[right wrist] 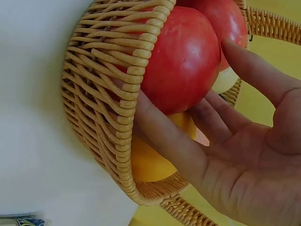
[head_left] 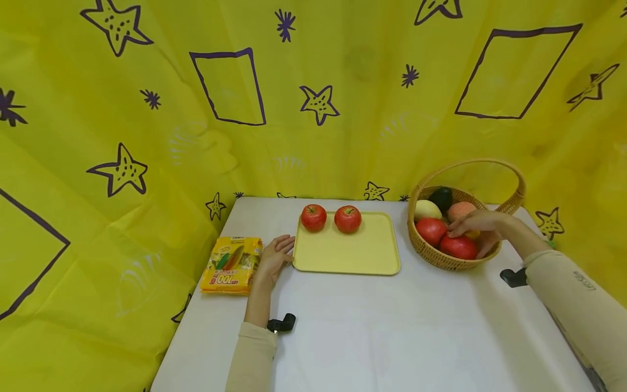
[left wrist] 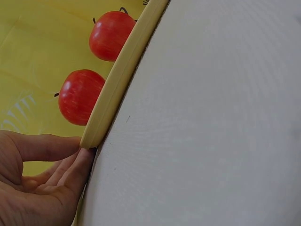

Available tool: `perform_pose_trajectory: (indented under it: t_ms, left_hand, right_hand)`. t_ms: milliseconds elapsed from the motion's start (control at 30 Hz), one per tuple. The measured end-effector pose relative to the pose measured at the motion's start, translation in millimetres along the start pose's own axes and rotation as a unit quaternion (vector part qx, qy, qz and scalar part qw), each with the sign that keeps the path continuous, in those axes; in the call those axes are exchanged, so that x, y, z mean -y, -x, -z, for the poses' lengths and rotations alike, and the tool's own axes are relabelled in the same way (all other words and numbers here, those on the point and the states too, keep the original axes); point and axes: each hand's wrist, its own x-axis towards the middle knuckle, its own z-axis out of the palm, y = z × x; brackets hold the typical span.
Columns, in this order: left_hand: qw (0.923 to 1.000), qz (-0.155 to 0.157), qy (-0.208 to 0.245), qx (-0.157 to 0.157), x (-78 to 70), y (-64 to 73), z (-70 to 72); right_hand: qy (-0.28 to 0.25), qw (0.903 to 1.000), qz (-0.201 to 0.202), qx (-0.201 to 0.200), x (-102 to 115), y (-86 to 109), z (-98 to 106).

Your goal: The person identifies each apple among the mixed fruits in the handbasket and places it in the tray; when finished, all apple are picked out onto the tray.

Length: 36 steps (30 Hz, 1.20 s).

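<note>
1. Yellow backdrop (head_left: 352, 158): hangs behind and along the sides; printed with purple stars, bursts and four-sided outlines.
2. White table (head_left: 367, 337): bears everything listed below.
3. Wicker basket (head_left: 441, 262): far right part of the table, arched handle upright, fruit inside.
4. Yellow tray (head_left: 348, 256): flat, near mid-table, left of the basket and apart from it.
5. Yellow packet (head_left: 232, 267): left of the tray, just beside the left forearm; its printed "100" reads upside down.
6. Right hand (head_left: 477, 226): inside the basket, grasping the front red fruit, thumb on one side, fingers on the other. Per the right wrist view, one finger passes between fruit and basket wall.
7. Left hand (head_left: 275, 256): at the tray's near left corner, thumb and fingertips meeting the rim; cannot tell whether they pinch it or merely rest there.
8. Front red fruit (head_left: 459, 247): in the basket, at its near side, within the right hand's grasp.
9. Second red fruit (head_left: 431, 232): in the basket, beside it on the left.
10. Two red apples (head_left: 348, 219): upright side by side on the tray's far left part, slightly apart.
11. Pale fruit (head_left: 428, 210), pinkish fruit (head_left: 461, 210), dark green fruit (head_left: 442, 198): farther back in the basket. Yellow fruit (right wrist: 150, 160): partly hidden by the right hand.
</note>
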Motion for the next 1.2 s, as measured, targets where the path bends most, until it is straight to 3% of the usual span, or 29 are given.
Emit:
perform_pose_trajectory:
  t_ms: [133, 233, 400, 533, 667, 900, 1200]
  left_hand:
    - [1.0, -0.003, 0.002, 0.001, -0.3, -0.1, -1.0]
    - [1.0, -0.006, 0.002, -0.001, -2.4, -2.2, -1.5]
    - [0.9999, -0.006, -0.003, -0.009, -6.1, -4.3, -2.4]
    - [1.0, -0.004, -0.003, -0.005, -6.5, -4.2, -2.9]
    - [1.0, -0.002, 0.001, -0.007, -5.1, -4.0, -2.5]
    - [1.0, -0.002, 0.001, -0.009, -3.6, -2.7, -1.8]
    - [1.0, -0.001, 0.001, -0.007, -0.1, -1.3, 0.2]
  right_hand:
    - [0.014, 0.9997, 0.005, -0.02, -13.9, -16.8, 7.3]
    - [0.024, 0.9989, 0.016, -0.037, -13.1, -18.7, 5.0]
    - [0.044, 0.9969, 0.035, -0.055, 2.8, -1.1, -7.6]
    - [0.095, 0.9926, 0.048, -0.059, 13.1, 16.8, -16.1]
    - [0.087, 0.9937, 0.033, -0.063, 18.2, 26.8, -21.9]
    - [0.074, 0.994, 0.041, -0.07, 17.3, 30.7, -24.6]
    - [0.076, 0.9947, 0.048, -0.051, 11.6, 33.4, -20.1]
